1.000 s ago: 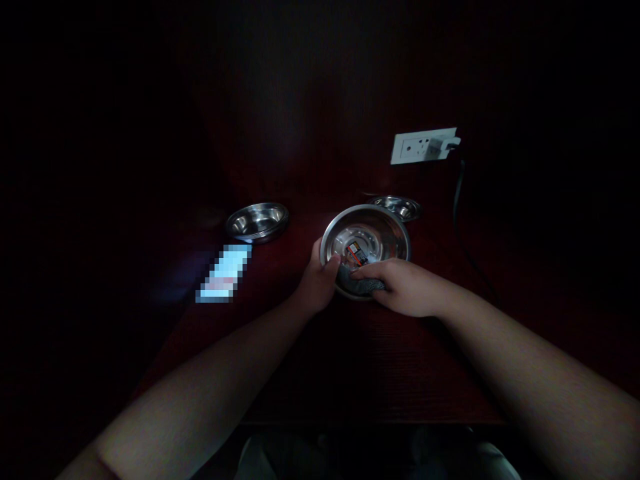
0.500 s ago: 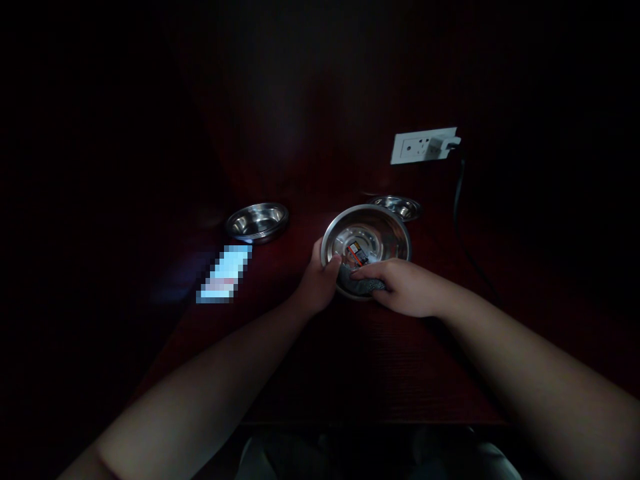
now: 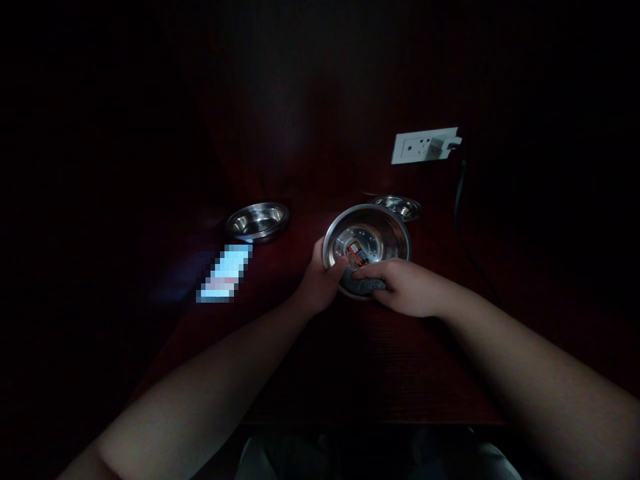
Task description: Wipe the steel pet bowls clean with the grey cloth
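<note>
A shiny metal bowl is tilted towards me above the dark red table. My left hand grips its left rim, thumb over the inner side and the other fingers hidden behind. Inside the bowl, an orange and black label shows on the bottom. My right hand reaches over the near rim and holds a grey cloth against the inner wall. Its fingers are closed on the cloth, part of which they hide.
Another metal bowl stands at the left, behind a lit phone with a blurred screen. A metal dish lies partly behind the held bowl. On the back wall is a white socket with a plug; a dark cable hangs at the right.
My left thumb has shifted slightly to the right over the rim, and the cloth has bunched a little. The bowl and my right hand stay almost in place.
</note>
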